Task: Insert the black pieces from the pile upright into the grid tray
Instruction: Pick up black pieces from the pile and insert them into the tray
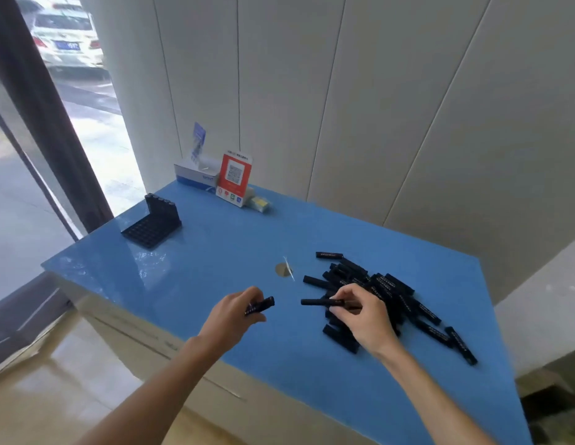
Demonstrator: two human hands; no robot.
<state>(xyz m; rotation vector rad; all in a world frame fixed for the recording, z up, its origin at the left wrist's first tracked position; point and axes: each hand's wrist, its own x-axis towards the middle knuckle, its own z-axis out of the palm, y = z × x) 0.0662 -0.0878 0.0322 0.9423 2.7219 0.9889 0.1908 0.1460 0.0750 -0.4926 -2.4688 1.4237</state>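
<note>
A slim black rectangular plastic piece (315, 302) is pinched near one end by the right hand (364, 316), thumb and fingers curled round it, so it lies about level w/ its free end pointing left, just off the pile's near-left edge. A grip at the end, not the middle, would leave most of the length free for lowering into a cell. A second black plastic piece with pale lettering (261, 307) is gripped in the left hand (236, 311), fingers clenched round it; only the tip and part of the side are seen. Probably both hands are being loaded so two pieces go over per trip, since the tray is well apart from the pile.

The loose pile of black pieces (388, 297) is spread on the right of the glossy blue tabletop (215, 252), all lying flat, criss-crossed, a few strays at the near-right. The black plastic grid tray (148, 231) is set at the far-left corner. One row along its far edge is filled w/ upright pieces (162, 207); exact count can't be told. The remaining cells look vacant, so most of the job is judged undone.

Beyond: a red-and-white QR-code stand (234, 179) and a white-and-blue cardboard box (196, 176) by the wall.
</note>
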